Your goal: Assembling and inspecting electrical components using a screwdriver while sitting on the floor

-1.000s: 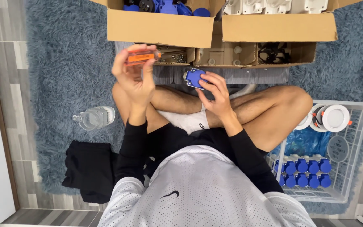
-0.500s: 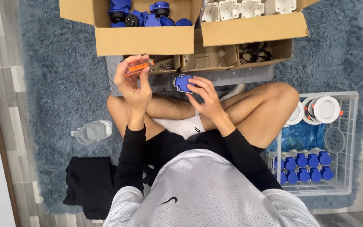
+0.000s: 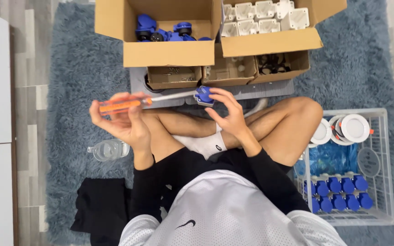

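The left hand (image 3: 126,123) grips an orange-handled screwdriver (image 3: 133,102), fingers (image 3: 115,98) wrapped around the handle, its shaft running level toward the blue plug (image 3: 204,95). The right hand (image 3: 229,114) pinches that plug, fingertips closed on its sides. The plug sits just in front of the small cardboard boxes (image 3: 174,77), above the crossed legs (image 3: 188,125), on the rug (image 3: 78,77).

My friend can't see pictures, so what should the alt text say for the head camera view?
Seen from above, a person sitting cross-legged on a shaggy blue-grey rug points an orange-handled screwdriver in the left hand at a small blue part held in the right hand. Cardboard boxes of parts stand in front.
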